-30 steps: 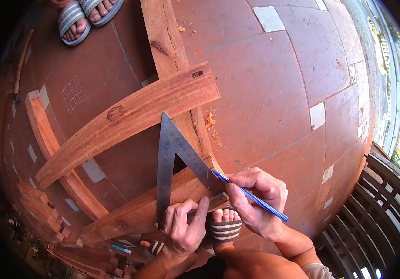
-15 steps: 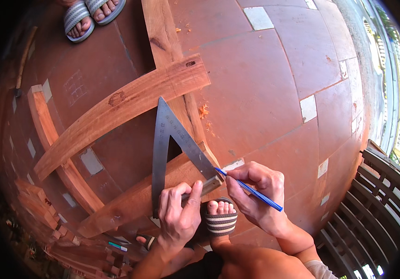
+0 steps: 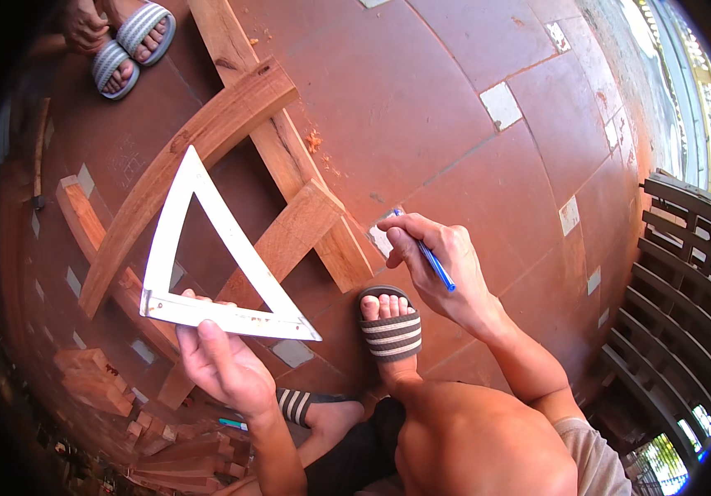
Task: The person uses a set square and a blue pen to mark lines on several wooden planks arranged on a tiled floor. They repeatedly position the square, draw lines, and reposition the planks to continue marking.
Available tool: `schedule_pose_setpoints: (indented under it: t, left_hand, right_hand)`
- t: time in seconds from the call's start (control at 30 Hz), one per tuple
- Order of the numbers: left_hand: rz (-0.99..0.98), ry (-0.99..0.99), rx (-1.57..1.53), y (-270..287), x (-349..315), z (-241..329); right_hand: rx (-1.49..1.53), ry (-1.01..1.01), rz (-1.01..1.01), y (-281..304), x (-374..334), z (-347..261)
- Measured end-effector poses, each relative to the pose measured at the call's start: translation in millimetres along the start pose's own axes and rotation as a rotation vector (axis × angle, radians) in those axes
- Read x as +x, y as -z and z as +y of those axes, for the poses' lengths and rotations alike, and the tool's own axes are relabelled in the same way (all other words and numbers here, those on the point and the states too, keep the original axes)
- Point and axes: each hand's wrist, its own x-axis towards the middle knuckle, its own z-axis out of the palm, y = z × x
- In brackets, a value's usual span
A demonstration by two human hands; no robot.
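Observation:
My left hand grips a triangular metal set square by its bottom edge, thumb on the near face. The square is raised above the timbers, its face bright with glare. Between the fingers of my right hand is a blue pen, held over the floor to the right. Under the square, a curved wooden beam and a shorter board lie across a long straight beam. Part of the shorter board is hidden by the square.
Another timber lies at the left, near a long-handled tool. Wood offcuts are piled at lower left. Another person's sandalled feet stand at the top left. A dark slatted bench is on the right; wood shavings lie on the tiles.
My left hand has lifted the set square off the wood and moved it left, turning it over. My right hand has drawn the pen up and away from the board. The view has shifted.

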Motion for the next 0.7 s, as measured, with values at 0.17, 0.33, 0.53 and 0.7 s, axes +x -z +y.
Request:
schedule_pose_setpoints:
  t: [0.17,0.33,0.53,0.7]
  left_hand:
    - [0.168,0.581,-0.461,11,-19,-12]
    - [0.202,0.769,-0.747,-5,-58,-50]
    - [0.225,0.701,-0.884,-23,-60,-74]
    - [0.213,0.699,-0.948,-25,-49,-74]
  right_hand:
    - [0.023,0.071,0.054,1,3,5]
    - [-0.019,0.069,0.042,-2,7,0]
    - [-0.020,-0.016,0.010,-3,12,3]
    - [-0.042,0.079,0.053,-7,30,15]
